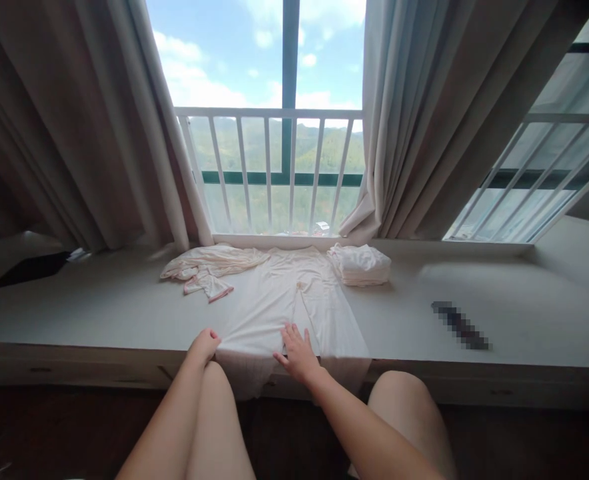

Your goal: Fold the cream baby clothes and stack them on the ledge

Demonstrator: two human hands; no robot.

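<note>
A thin white garment (254, 313) lies spread over the window ledge, its lower part hanging past the front edge. My left hand (205, 346) pinches this garment at its left side, near the ledge's edge. Flat on the cloth, with fingers spread, rests my right hand (298, 350), close to a slit or fold in the middle. Behind and to the left is a loose, crumpled cream garment (214, 263) with pink trim. At the back right sits a folded stack of white clothes (359, 265).
A dark, pixelated long object (459, 325) lies on the ledge (404, 320) at the right. A flat black item (29, 270) is at the far left. Curtains (414, 120) hang on both sides of the railed window (274, 173). My knees are against the ledge's front.
</note>
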